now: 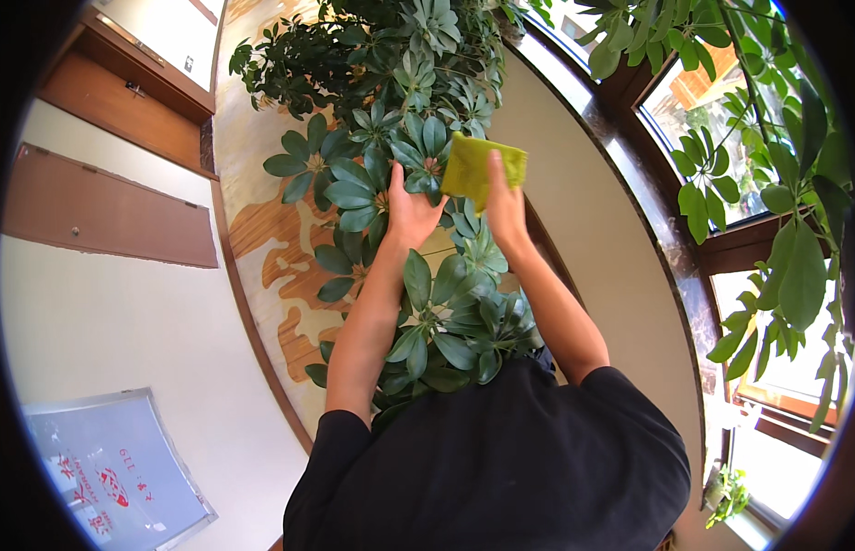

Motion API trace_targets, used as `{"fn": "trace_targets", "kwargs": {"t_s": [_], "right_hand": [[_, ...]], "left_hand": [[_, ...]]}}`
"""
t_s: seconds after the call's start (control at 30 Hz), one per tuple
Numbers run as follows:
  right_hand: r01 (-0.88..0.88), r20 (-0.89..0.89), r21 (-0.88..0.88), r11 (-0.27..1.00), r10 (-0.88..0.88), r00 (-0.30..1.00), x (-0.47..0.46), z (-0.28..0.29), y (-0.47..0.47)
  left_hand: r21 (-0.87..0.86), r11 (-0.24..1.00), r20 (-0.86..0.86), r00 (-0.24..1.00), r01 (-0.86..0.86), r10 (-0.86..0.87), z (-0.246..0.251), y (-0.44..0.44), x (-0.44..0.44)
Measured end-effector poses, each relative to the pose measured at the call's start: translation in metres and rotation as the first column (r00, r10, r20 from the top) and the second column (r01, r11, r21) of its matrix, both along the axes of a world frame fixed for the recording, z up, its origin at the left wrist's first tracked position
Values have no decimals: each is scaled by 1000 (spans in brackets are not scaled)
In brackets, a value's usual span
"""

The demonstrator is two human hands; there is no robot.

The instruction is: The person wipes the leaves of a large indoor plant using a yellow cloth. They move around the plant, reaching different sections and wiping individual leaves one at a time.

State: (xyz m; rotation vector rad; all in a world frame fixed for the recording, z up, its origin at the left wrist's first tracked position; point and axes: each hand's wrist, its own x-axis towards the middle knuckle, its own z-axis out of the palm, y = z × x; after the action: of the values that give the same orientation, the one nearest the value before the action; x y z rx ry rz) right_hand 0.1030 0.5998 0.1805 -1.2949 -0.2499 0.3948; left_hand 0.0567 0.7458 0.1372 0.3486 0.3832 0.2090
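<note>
In my right hand (504,210) is a folded yellow-green cloth (479,169), pinched with one finger lying straight along its face. The cloth hangs just right of a rosette of green schefflera leaves (427,141). My left hand (414,215) is at the lower edge of that same rosette, two digits spread on either side of a leaf. Its other fingers are hidden, so whether it grips the leaf or stem cannot be told. More schefflera foliage (441,330) fills the space between my forearms and my dark shirt.
Dense foliage (372,55) continues ahead. On the right, a dark stone windowsill (634,179) runs below windows, with leafy branches (799,268) hanging over it. A white wall (124,324) with a hydrant panel (117,468) and a brown door (124,103) stands left. The floor (290,275) is brown-and-cream patterned.
</note>
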Motion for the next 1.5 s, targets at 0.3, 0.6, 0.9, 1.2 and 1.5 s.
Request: {"fn": "trace_targets", "kwargs": {"t_s": [0.3, 0.6, 0.9, 1.2, 1.5], "right_hand": [[-227, 477, -248, 942, 323, 817, -36, -36, 45], [80, -455, 436, 897, 142, 879, -22, 4, -2], [-40, 618, -168, 985, 137, 774, 5, -27, 59], [-157, 658, -456, 876, 450, 604, -14, -61, 21], [250, -101, 50, 967, -244, 965, -20, -20, -13]], "left_hand": [[139, 981, 44, 989, 135, -143, -30, 20, -8], [-39, 999, 56, 998, -25, 28, 7, 9, -16], [-7, 1000, 45, 999, -23, 23, 5, 9, -18], [5, 998, 129, 990, 59, -59, 11, 8, -15], [62, 998, -3, 1000, -29, 30, 3, 11, -13]]}}
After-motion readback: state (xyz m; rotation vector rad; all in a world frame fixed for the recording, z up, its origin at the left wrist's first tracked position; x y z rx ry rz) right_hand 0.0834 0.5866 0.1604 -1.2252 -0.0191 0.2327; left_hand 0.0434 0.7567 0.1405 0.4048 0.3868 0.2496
